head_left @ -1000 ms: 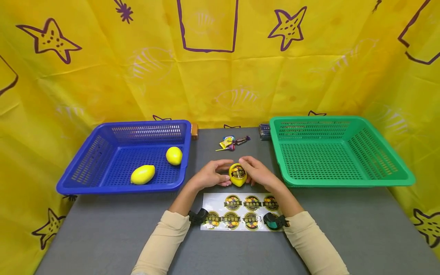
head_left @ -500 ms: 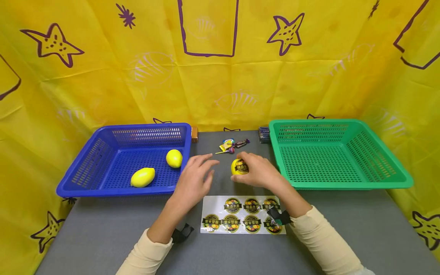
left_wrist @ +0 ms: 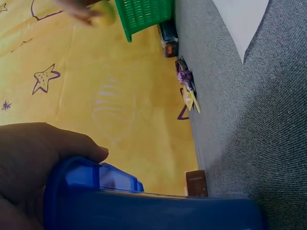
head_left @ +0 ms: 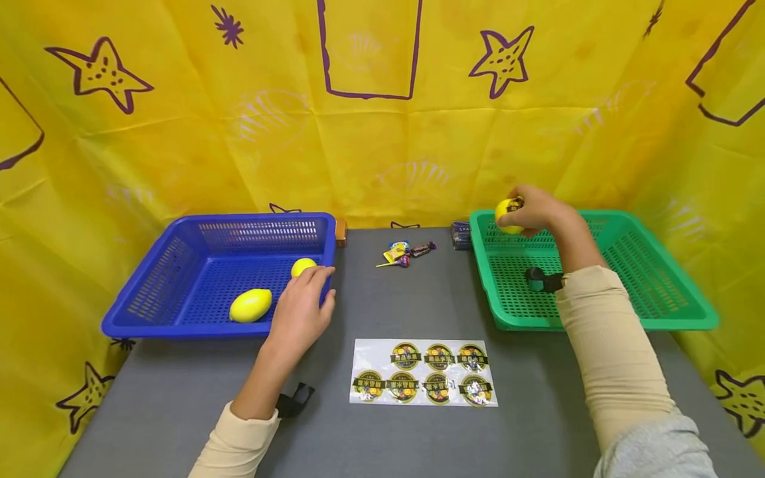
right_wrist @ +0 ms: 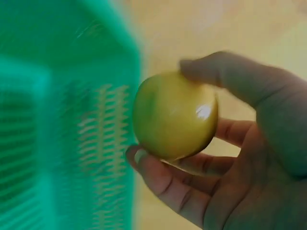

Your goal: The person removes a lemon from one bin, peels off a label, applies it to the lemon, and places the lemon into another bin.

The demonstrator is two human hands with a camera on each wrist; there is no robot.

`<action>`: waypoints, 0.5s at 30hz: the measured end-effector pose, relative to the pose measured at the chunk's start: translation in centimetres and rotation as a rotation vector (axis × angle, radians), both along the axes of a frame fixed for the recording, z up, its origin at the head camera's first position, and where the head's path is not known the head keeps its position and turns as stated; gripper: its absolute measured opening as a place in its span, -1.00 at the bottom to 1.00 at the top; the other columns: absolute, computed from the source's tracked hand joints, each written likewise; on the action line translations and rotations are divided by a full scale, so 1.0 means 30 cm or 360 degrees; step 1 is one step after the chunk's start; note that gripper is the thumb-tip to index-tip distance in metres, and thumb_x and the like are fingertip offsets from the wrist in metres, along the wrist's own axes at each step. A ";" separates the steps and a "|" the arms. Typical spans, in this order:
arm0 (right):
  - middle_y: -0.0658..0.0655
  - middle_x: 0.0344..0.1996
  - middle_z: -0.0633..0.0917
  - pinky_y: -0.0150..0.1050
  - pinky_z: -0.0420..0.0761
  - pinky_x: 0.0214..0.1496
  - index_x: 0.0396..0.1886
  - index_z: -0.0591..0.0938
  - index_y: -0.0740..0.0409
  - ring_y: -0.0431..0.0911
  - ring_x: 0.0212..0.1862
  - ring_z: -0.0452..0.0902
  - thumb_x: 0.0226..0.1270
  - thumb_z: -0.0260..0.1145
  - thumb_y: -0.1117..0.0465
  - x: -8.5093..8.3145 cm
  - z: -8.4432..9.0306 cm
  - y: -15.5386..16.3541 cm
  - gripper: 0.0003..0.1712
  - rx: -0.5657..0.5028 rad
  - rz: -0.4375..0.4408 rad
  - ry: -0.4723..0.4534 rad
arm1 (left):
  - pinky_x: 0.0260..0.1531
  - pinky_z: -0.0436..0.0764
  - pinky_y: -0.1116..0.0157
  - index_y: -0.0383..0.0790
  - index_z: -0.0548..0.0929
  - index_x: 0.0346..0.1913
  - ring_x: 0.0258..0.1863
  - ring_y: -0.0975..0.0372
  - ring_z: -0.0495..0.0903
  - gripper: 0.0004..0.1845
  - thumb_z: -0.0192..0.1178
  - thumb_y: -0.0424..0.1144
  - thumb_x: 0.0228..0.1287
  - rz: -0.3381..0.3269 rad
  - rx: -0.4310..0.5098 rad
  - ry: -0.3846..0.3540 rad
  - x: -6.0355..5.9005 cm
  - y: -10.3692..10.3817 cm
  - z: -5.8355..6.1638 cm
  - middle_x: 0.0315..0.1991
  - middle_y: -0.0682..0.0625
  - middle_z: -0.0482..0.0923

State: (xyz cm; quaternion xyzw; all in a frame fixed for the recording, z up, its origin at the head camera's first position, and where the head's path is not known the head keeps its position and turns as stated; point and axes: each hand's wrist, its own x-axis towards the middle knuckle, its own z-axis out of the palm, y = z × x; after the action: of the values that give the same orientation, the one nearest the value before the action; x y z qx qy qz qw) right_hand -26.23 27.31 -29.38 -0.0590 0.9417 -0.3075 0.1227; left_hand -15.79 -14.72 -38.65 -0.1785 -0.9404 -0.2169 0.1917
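Lemon (head_left: pixel 509 214) in R hand (head_left: pixel 534 210), sticker facing left.

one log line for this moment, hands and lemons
right hand: holds stickered lemon over green basket | left hand: on blue basket rim | sticker sheet: on table

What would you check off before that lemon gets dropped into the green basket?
1. Right hand grips the stickered lemon firmly: ok.
2. Lemon is over the green basket, not the table: ok, above its far left corner.
3. Basket floor free where it would land: ok.
4. Sticker stuck flat on the lemon: cannot tell, mostly hidden by fingers.
5. Left hand out of the way: ok, resting on the blue basket rim.
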 end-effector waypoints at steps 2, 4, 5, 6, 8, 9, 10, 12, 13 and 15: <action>0.47 -0.01 0.41 -0.03 0.67 -0.24 0.35 0.21 0.52 0.15 -0.23 0.51 0.35 0.31 0.19 -0.036 -0.056 0.033 -0.25 0.0016 -0.0023 -0.0179 | 0.09 0.49 -0.09 -0.35 0.61 0.19 0.04 -0.17 0.57 -0.58 0.31 -0.36 0.27 0.0009 0.0023 0.0007 0.001 -0.003 -0.004 0.10 -0.26 0.58; 0.50 0.04 0.38 0.01 0.66 -0.17 0.38 0.18 0.52 0.17 -0.20 0.51 0.36 0.29 0.20 -0.055 -0.115 0.046 -0.23 0.0089 0.0001 -0.0332 | 0.10 0.49 -0.09 -0.34 0.61 0.19 0.04 -0.16 0.57 -0.57 0.31 -0.36 0.26 0.0014 0.0035 0.0000 0.004 -0.006 -0.009 0.10 -0.26 0.59; 0.50 0.05 0.37 0.03 0.65 -0.13 0.40 0.17 0.50 0.18 -0.18 0.51 0.36 0.30 0.20 -0.059 -0.140 0.046 -0.22 0.0121 0.0011 -0.0403 | 0.10 0.49 -0.09 -0.34 0.61 0.19 0.04 -0.16 0.57 -0.57 0.31 -0.36 0.26 0.0014 0.0039 -0.0008 0.006 -0.006 -0.011 0.10 -0.25 0.59; 0.49 0.06 0.37 0.04 0.65 -0.11 0.39 0.19 0.48 0.18 -0.17 0.51 0.36 0.31 0.21 -0.063 -0.162 0.044 -0.23 0.0152 0.0024 -0.0455 | 0.09 0.50 -0.09 -0.34 0.61 0.19 0.04 -0.16 0.57 -0.57 0.31 -0.36 0.26 0.0013 0.0042 -0.0015 0.007 -0.007 -0.013 0.10 -0.25 0.59; 0.46 0.03 0.40 0.06 0.64 -0.09 0.33 0.25 0.47 0.18 -0.17 0.52 0.32 0.33 0.24 -0.068 -0.196 0.036 -0.28 0.0201 0.0054 -0.0504 | 0.09 0.50 -0.09 -0.33 0.61 0.19 0.04 -0.15 0.57 -0.58 0.31 -0.36 0.26 0.0012 0.0045 -0.0021 0.007 -0.006 -0.015 0.10 -0.25 0.59; 0.45 -0.01 0.41 0.06 0.64 -0.10 0.27 0.28 0.48 0.18 -0.19 0.53 0.30 0.34 0.25 -0.069 -0.206 0.030 -0.32 0.0234 0.0074 -0.0502 | 0.09 0.50 -0.09 -0.33 0.61 0.19 0.04 -0.15 0.57 -0.58 0.31 -0.36 0.26 0.0012 0.0048 -0.0020 0.006 -0.006 -0.015 0.10 -0.25 0.58; 0.42 -0.05 0.43 0.06 0.65 -0.11 0.21 0.31 0.47 0.17 -0.22 0.54 0.28 0.36 0.25 -0.071 -0.214 0.023 -0.37 0.0252 0.0073 -0.0497 | 0.08 0.50 -0.09 -0.33 0.62 0.18 0.03 -0.15 0.56 -0.59 0.31 -0.36 0.26 0.0012 0.0052 -0.0017 0.004 -0.005 -0.015 0.10 -0.25 0.58; 0.38 -0.13 0.46 0.03 0.67 -0.14 0.07 0.36 0.44 0.16 -0.26 0.57 0.25 0.37 0.26 -0.078 -0.225 0.010 -0.47 0.0286 0.0071 -0.0475 | 0.07 0.51 -0.09 -0.32 0.63 0.17 0.02 -0.16 0.56 -0.60 0.31 -0.37 0.26 0.0019 0.0056 -0.0006 0.001 -0.004 -0.012 0.09 -0.25 0.58; 0.37 -0.17 0.47 0.01 0.67 -0.16 0.00 0.36 0.43 0.16 -0.28 0.58 0.24 0.37 0.26 -0.081 -0.228 0.004 -0.51 0.0302 0.0072 -0.0464 | 0.07 0.51 -0.09 -0.32 0.64 0.16 0.02 -0.16 0.56 -0.60 0.32 -0.37 0.25 0.0022 0.0055 -0.0001 -0.001 -0.003 -0.011 0.09 -0.25 0.58; 0.37 -0.19 0.47 -0.01 0.68 -0.18 -0.07 0.35 0.41 0.16 -0.29 0.60 0.23 0.36 0.26 -0.088 -0.232 -0.003 -0.56 0.0327 0.0061 -0.0457 | 0.07 0.51 -0.10 -0.31 0.65 0.15 0.02 -0.16 0.56 -0.62 0.32 -0.37 0.25 0.0025 0.0053 -0.0004 -0.006 -0.002 -0.008 0.10 -0.25 0.58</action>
State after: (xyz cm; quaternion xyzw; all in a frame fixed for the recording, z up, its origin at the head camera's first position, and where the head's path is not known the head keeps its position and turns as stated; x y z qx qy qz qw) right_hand -28.86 27.22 -36.33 -0.0196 0.9397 -0.2124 0.2672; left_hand -15.98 -14.77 -38.89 -0.1674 -0.9383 -0.2313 0.1951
